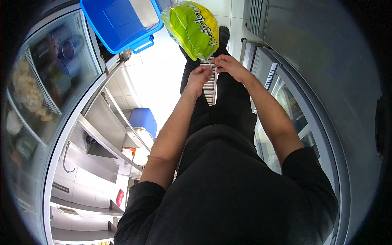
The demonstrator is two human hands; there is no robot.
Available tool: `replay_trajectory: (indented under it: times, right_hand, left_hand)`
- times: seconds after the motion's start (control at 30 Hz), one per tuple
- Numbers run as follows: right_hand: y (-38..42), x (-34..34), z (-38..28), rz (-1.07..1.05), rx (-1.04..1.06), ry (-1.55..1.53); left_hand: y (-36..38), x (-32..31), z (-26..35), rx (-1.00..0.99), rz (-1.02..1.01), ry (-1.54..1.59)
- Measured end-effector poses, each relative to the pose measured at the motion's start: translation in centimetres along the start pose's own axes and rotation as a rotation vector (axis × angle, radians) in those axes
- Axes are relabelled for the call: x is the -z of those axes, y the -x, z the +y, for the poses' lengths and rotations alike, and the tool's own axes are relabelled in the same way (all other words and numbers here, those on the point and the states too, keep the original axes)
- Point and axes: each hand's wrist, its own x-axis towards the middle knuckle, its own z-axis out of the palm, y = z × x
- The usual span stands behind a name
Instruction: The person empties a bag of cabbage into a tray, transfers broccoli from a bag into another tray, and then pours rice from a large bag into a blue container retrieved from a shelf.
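A green and yellow printed plastic bag [192,30] is at the top of the view, bulging, its neck gathered toward me. At that gathered end, my right hand [229,67] has its fingers pinched together on the plastic. Just beside it, my left hand [199,78] is closed with thumb and fingers together, seemingly on the tail of the same bag; the exact grip is too small to see clearly. Both hands are close together above my legs, over a metal floor grate [210,90].
An open blue plastic bin [116,24] is left of the bag. A glass-door fridge [53,69] with bagged food stands at left, another glass-front unit [290,98] at right. A blue-lidded container [143,122] and steel shelving [87,163] are at lower left.
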Motion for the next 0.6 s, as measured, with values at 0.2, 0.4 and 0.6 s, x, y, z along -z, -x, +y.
replay_trajectory:
  times: [0.2,0.4,0.6]
  right_hand:
    - [-0.02,0.11,0.2,-0.005,0.027,-0.034]
    - [-0.14,0.35,0.14,0.012,0.029,-0.018]
    - [0.06,0.34,-0.21,0.057,0.006,-0.05]
  left_hand:
    - [-0.27,0.48,-0.42,-0.024,0.009,-0.011]
    - [0.07,0.97,-0.36,-0.036,0.042,0.0]
    - [0.11,0.92,-0.08,-0.019,0.036,0.014]
